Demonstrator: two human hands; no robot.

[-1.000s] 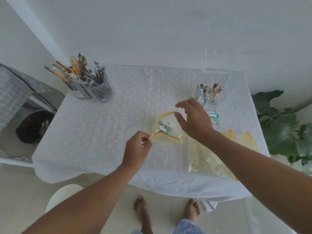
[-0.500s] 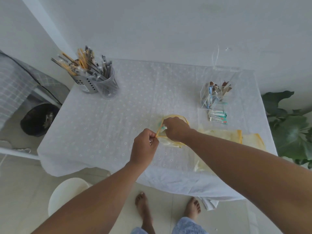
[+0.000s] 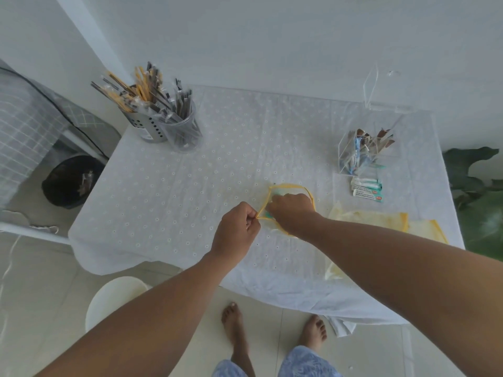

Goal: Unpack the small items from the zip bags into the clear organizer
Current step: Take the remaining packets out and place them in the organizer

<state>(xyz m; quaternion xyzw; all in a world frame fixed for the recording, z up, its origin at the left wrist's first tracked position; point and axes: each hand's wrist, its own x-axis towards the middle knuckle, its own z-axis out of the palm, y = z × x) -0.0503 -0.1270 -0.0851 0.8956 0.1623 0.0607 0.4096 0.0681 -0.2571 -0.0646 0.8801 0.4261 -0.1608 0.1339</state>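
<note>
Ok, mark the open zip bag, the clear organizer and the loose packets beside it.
open zip bag (image 3: 288, 185), head view, far yellow rim.
clear organizer (image 3: 343, 144), head view, left front wall.
loose packets (image 3: 366, 190), head view, middle of stack.

White walls (image 3: 272, 36) behind, pale tiled floor (image 3: 40, 281) below; soft even light. Table w/ white eyelet cloth (image 3: 177, 200) stands vs. the wall, round white stool (image 3: 114, 297) at its near-left corner. Black bin (image 3: 69, 182) & grey checked cover (image 3: 24, 126) at left, green plant (image 3: 479, 191) at right.

Utensil holders (image 3: 160, 123), bin (image 3: 68, 180), plant (image 3: 473, 186).
</note>
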